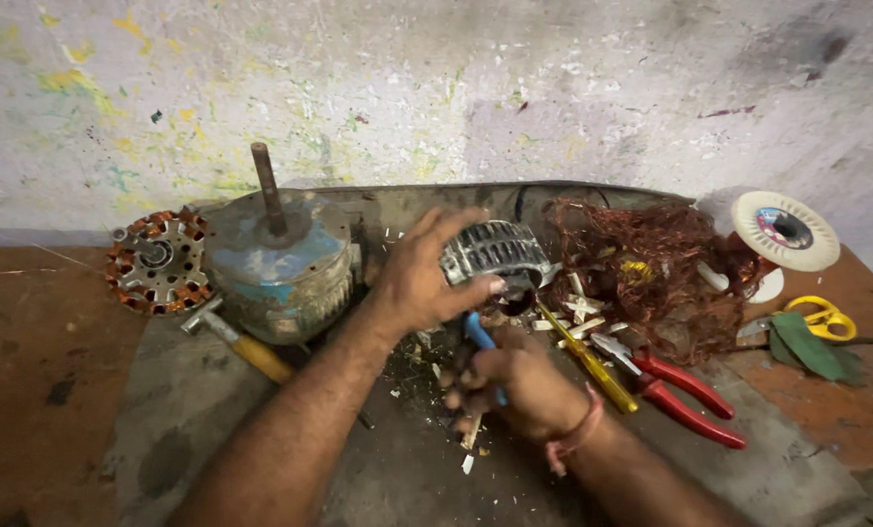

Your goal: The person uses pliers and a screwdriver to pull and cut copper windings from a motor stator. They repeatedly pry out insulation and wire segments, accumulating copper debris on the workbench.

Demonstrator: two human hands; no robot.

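Paint-spattered wall and a grimy grey mat over a rust-brown floor make up your workplace. At the middle of the mat sits the ribbed metal motor core point(495, 251), tilted toward you, and your left hand point(425, 275) lies over its left side — fingers spread, thumb tip pressed against its lower edge. Just below it your right hand point(514, 383) is curled into a loose fist around a blue-handled tool point(477, 333), whose handle sticks up toward the core; the working tip is hidden, so you cannot tell what it touches. A pink band circles that wrist.

Pale chips of insulation point(575, 314) are scattered around both hands. Just to the right lie a yellow-handled screwdriver point(592, 365) and red-handled pliers point(678, 395), side by side, both angled down to the right. Behind them rises a tangled heap of copper wire point(651, 263), with a white spool point(786, 230) at its far edge and yellow-handled scissors point(825, 317) beside a green scrap.

To your left stands a blue motor housing point(282, 268) with its shaft upright, a hammer point(233, 339) leaning at its foot, and a copper-wound stator point(157, 260) further out on the floor.
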